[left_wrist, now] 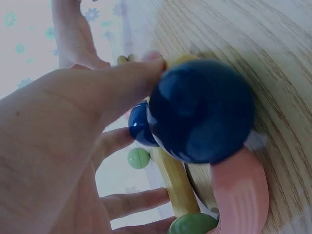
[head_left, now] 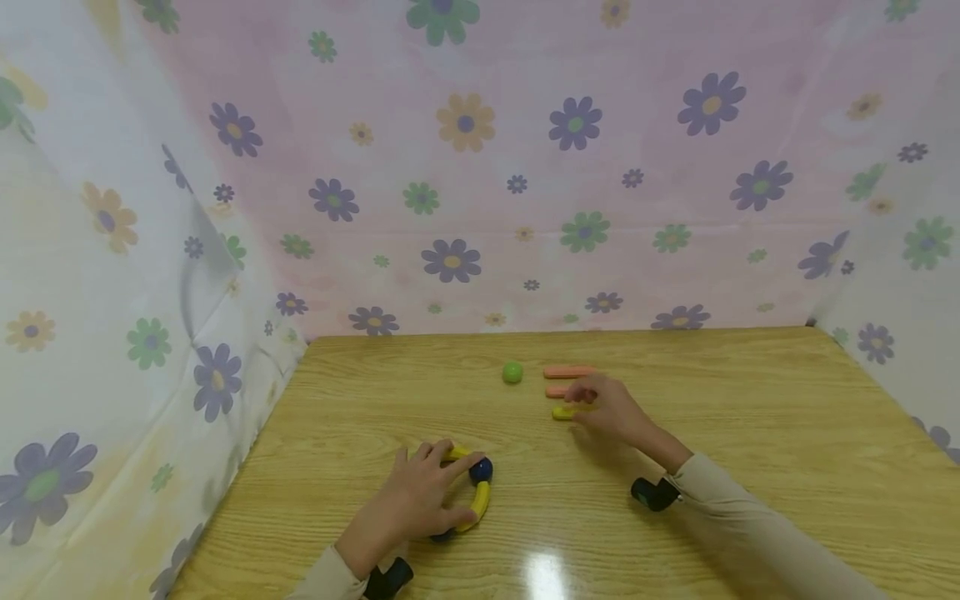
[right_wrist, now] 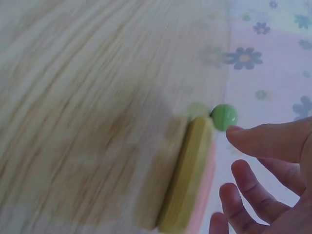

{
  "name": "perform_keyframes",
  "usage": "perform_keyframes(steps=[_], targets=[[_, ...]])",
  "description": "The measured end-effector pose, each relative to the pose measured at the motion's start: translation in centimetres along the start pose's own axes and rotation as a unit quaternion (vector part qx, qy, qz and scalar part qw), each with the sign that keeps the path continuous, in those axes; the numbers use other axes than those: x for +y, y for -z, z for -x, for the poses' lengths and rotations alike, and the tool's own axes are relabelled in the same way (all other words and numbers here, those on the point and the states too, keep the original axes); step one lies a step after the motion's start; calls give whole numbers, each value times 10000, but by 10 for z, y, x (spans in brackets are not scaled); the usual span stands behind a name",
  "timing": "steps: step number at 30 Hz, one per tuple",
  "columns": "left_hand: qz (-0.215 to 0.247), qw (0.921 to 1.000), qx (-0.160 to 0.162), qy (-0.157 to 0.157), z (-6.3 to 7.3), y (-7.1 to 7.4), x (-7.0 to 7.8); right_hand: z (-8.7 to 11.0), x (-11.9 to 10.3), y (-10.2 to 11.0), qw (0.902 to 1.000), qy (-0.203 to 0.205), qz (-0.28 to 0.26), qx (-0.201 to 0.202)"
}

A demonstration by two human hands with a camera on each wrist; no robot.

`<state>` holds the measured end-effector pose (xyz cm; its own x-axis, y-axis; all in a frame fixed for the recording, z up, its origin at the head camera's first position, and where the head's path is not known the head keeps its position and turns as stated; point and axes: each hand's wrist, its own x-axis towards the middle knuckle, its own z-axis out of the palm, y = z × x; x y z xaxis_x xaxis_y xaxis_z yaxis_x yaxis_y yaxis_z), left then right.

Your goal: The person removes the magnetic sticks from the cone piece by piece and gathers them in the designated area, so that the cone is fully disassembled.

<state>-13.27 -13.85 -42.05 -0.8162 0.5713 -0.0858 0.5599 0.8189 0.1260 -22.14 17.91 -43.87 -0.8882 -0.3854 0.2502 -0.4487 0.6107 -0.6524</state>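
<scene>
Right fingers [right_wrist: 251, 187] near yellow stick [right_wrist: 188, 176]; ball [right_wrist: 224, 117] beyond

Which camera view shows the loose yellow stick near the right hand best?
The right wrist view: the yellow stick is large and unobstructed there, though slightly blurred. In the head view, the right hand partly covers it; the left wrist view doesn't show it clearly.

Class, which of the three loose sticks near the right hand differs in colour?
The yellow stick, the one nearest the person; the other two sticks are pink.
</scene>
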Motion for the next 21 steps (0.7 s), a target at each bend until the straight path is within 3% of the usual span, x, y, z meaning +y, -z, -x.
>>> perform_keyframes(steps=[5, 9, 16, 21], targets=[[-184, 9998, 25, 93, 1, 0, 2, 1, -14, -1, 9986, 423, -155, -272], [-305, 9991, 270, 122, 0, -2, 2, 3, -26, -4, 9957, 589, -378, -600], [45, 9958, 912, -40, -4, -7, -1, 8, -49, -18, 9886, 674, -590, -1212], [459, 9947, 905, -166, -9, -9, -3, 14, -65, -35, 9811, 649, -617, -1713]])
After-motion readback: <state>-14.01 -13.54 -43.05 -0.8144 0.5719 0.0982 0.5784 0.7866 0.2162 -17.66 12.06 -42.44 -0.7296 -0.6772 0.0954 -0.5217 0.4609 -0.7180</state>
